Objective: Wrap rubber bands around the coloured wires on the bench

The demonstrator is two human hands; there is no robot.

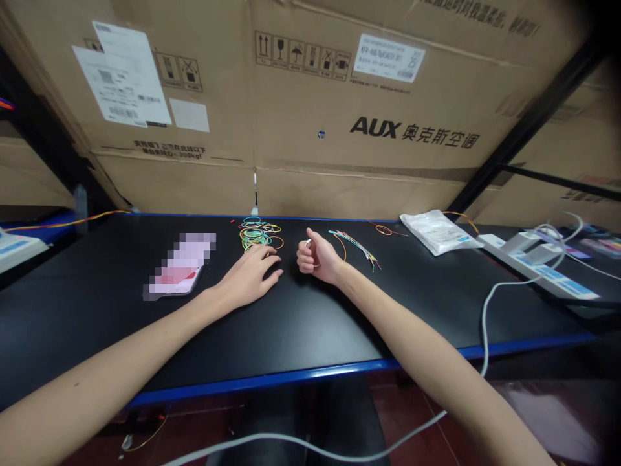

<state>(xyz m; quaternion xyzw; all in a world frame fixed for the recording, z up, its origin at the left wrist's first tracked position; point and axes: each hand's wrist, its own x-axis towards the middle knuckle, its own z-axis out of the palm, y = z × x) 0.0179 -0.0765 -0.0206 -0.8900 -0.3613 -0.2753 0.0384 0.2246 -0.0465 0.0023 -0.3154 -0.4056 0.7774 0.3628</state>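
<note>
My left hand (pixel 250 276) rests palm down on the black table, holding nothing, just below a tangle of thin coloured wires (pixel 257 234). My right hand (pixel 315 257) is curled, its fingertips pinching a small white item (pixel 307 242), possibly a wire end, though it is too small to tell. To its right lies a loose bunch of thin coloured wires (pixel 354 248), not touching the hand. A phone with a pixelated screen (pixel 178 265) lies left of my left hand.
The black workbench (pixel 310 343) has a blue front edge. A white plastic packet (pixel 433 232) and a few stray wires lie at the back. White power strips (pixel 538 272) with a grey cable sit at the right. Large cardboard boxes (pixel 339 90) stand behind the bench.
</note>
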